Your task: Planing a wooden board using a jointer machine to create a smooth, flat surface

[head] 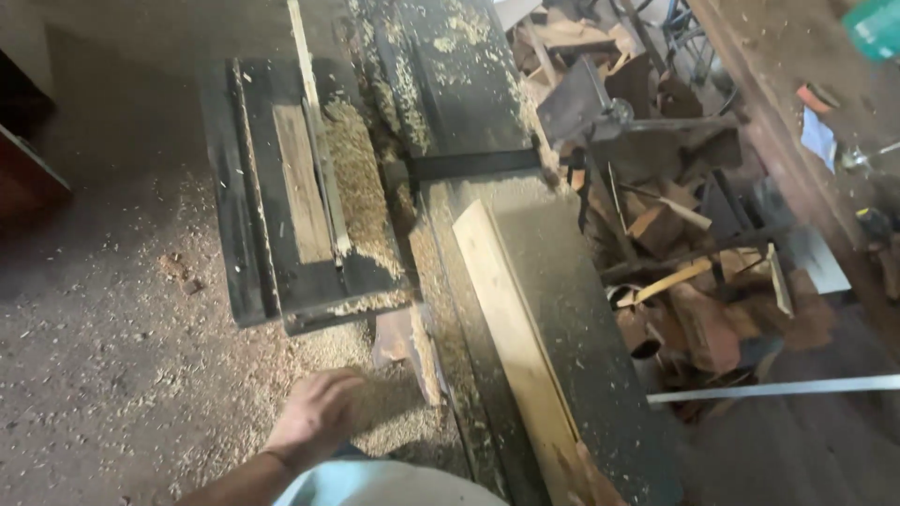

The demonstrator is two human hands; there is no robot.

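Pale wooden plank (511, 347) lies lengthwise along the machine table (581, 309), reaching its near edge. One hand (314, 417), blurred, hovers left of the table over a heap of sawdust (394, 412); whether its fingers grip anything cannot be told

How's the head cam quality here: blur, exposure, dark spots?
Head view: motion blur all over, worst on the left hand and the scrap wood pile. Lighting is dim and uneven: the upper-left corner falls into deep shadow, while the pale plank on the dark machine table reads brightest. No hard glare. Sawdust shows only as soft grain. Right hand not in frame.
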